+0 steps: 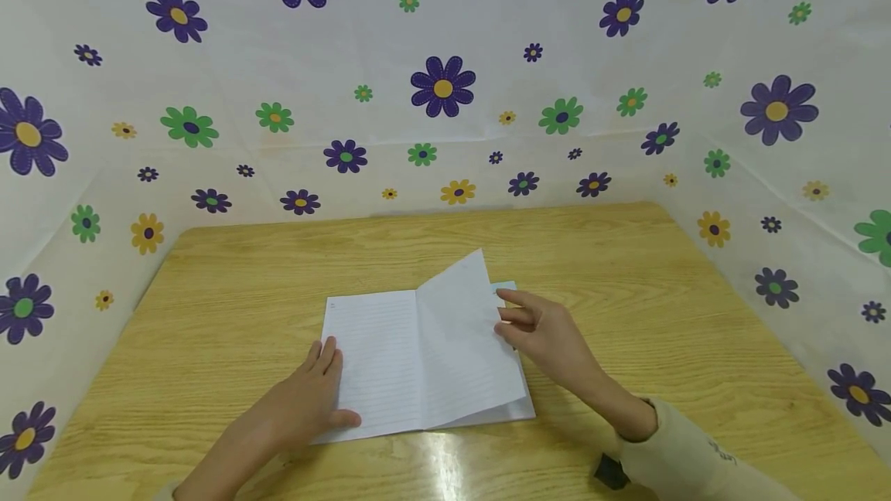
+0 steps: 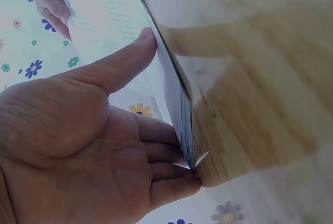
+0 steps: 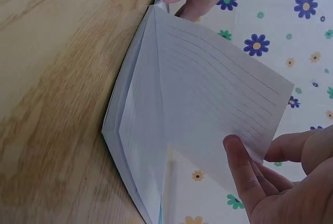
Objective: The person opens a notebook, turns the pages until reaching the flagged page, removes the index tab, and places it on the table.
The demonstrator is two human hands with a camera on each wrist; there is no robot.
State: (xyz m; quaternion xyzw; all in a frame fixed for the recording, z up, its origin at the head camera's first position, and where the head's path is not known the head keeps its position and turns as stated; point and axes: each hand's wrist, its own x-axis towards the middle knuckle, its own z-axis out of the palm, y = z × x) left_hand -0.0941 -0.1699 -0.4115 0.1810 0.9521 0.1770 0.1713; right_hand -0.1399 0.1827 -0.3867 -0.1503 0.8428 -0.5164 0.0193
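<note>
An open notebook (image 1: 372,362) with lined white pages lies on the table. Its right-hand page (image 1: 462,331) is lifted and slanted, its upper corner raised off the sheets below. My right hand (image 1: 557,335) pinches that page near its outer edge; in the right wrist view, fingertips (image 3: 237,151) of the right hand lie on one face and the thumb is at the other side. At the notebook's left edge, my left hand (image 1: 309,397) rests with fingers extended, and its thumb (image 2: 138,47) presses on the left page.
A light wooden table (image 1: 237,315) surrounds the notebook. White cloth (image 1: 487,14) printed with flowers rises behind the table and at both sides. A small dark object (image 1: 611,472) is beside the right sleeve (image 1: 685,451).
</note>
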